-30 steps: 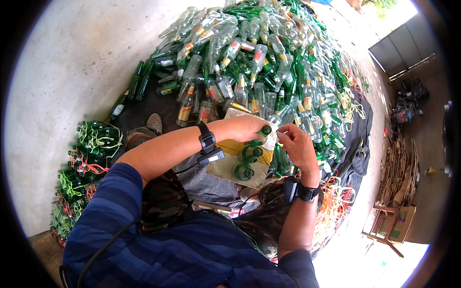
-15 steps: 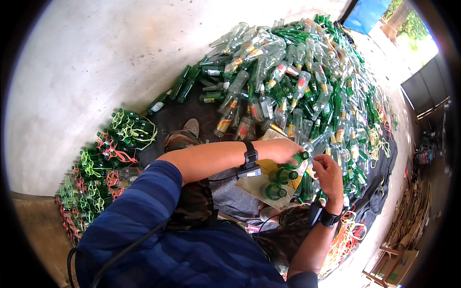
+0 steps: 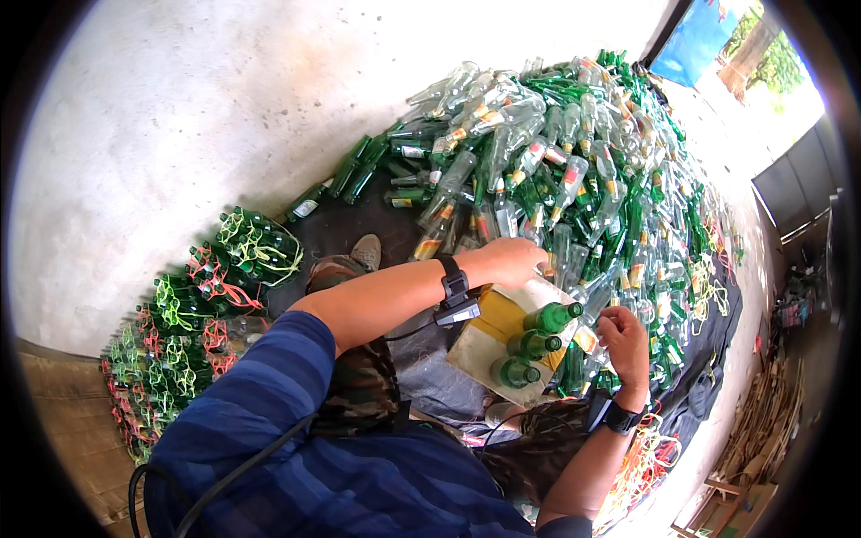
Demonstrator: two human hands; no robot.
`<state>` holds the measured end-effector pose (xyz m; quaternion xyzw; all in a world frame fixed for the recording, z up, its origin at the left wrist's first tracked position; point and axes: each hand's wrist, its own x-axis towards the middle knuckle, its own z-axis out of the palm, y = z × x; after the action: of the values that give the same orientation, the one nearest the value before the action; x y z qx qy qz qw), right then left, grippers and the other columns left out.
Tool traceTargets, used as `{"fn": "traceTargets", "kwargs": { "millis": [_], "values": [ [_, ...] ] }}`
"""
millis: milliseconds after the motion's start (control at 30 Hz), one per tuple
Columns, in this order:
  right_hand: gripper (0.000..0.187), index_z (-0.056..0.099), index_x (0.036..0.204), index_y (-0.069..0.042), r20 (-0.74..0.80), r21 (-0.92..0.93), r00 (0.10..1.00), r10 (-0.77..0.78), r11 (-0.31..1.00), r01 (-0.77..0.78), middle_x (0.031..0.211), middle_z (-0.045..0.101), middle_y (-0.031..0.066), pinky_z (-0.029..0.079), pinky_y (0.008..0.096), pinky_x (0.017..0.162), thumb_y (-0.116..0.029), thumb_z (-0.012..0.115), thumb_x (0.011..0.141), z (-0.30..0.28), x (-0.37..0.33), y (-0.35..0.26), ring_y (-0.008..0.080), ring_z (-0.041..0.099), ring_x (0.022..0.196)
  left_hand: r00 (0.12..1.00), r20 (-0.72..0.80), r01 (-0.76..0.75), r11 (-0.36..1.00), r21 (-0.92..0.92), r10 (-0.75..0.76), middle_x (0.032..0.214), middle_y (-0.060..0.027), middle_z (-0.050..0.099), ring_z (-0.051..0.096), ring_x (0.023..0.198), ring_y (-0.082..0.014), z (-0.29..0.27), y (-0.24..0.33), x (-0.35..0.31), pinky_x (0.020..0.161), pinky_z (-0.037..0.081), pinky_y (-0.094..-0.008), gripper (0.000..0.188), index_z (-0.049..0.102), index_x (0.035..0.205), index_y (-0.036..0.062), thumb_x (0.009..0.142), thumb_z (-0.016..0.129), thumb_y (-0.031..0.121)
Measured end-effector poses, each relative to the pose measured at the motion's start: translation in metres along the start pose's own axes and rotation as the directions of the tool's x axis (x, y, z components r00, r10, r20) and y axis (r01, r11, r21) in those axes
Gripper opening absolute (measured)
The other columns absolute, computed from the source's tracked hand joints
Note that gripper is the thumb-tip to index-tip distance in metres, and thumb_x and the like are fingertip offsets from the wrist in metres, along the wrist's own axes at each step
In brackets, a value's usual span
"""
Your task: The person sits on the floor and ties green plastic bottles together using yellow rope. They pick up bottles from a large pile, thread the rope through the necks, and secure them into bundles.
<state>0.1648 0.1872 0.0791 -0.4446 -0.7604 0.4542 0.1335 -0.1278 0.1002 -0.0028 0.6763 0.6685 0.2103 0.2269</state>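
Note:
Three green glass bottles stand in a row on a pale board with a yellow patch point(image 3: 499, 316) in front of me: a far one point(image 3: 549, 316), a middle one point(image 3: 533, 344) and a near one point(image 3: 515, 372). Just past the board's far edge, my left hand point(image 3: 513, 262) is over the near side of the bottle pile. Its fingers point away from me and are mostly hidden. To the right of the bottles is my right hand point(image 3: 624, 345), with fingers curled and thumb and forefinger close together. Whatever they may hold is too small to make out.
A large heap of loose clear and green bottles point(image 3: 574, 161) rises against the wall. Bundles of green bottles tied with coloured strips point(image 3: 175, 345) are stacked at left. Orange and pale strips point(image 3: 641, 471) lie by my right forearm. Dark sheeting point(image 3: 336, 229) covers the floor.
My left hand has left the far green bottle and moved left and away toward the pile. All three bottles on the board now show plainly. My right hand has stayed nearly in place.

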Motion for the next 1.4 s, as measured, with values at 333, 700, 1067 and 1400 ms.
{"fn": "traceTargets", "kwargs": {
  "millis": [333,700,1067,1400],
  "values": [
    [0.019,0.071,0.109,0.002,-0.037,0.01,0.999,-0.008,1.0,0.008,0.079,0.069,0.004,0.05,0.0262,0.059,-0.013,0.068,0.097,-0.007,0.006,0.02,0.0095,0.061,0.064,0.969,-0.238,0.073,0.997,0.023,-0.066,0.105,-0.0154,0.076,0.071,0.1,-0.0375,-0.077,-0.032,-0.027,0.085,0.056,-0.0491,0.026,0.074,0.111,0.0093,0.092,0.065,0.024],
    [0.02,0.073,0.105,0.003,-0.074,0.046,0.996,-0.056,0.997,0.06,0.078,0.073,0.0081,0.054,0.0284,0.06,-0.014,0.068,0.094,-0.011,0.015,0.036,0.0131,0.067,0.064,0.723,-0.53,0.214,0.873,-0.439,-0.444,0.094,-0.0112,0.078,0.074,0.086,-0.0203,-0.16,-0.122,-0.128,0.079,0.057,-0.0346,0.026,0.076,0.11,0.0029,0.091,0.072,0.019],
    [0.017,0.07,0.107,-0.003,-0.097,0.076,0.995,0.001,0.997,0.006,0.079,0.068,0.001,0.044,0.0238,0.051,-0.015,0.064,0.097,-0.016,0.01,0.04,0.0074,0.061,0.061,0.457,-0.456,0.414,0.637,-0.65,-0.763,0.087,-0.0064,0.076,0.07,0.074,-0.0156,-0.163,-0.249,-0.286,0.067,0.055,-0.0324,0.026,0.076,0.109,0.0006,0.089,0.072,0.016],
    [0.017,0.069,0.108,-0.003,-0.114,0.038,0.99,0.082,0.996,-0.078,0.08,0.068,0.0028,0.044,0.0234,0.052,-0.015,0.065,0.098,-0.013,0.027,0.051,0.0085,0.06,0.061,0.291,-0.177,0.614,0.326,-0.719,-0.94,0.08,-0.0044,0.068,0.063,0.063,-0.0149,-0.037,-0.373,-0.326,0.05,0.044,-0.0314,0.017,0.072,0.104,0.0043,0.088,0.07,0.009]
  ]
}}
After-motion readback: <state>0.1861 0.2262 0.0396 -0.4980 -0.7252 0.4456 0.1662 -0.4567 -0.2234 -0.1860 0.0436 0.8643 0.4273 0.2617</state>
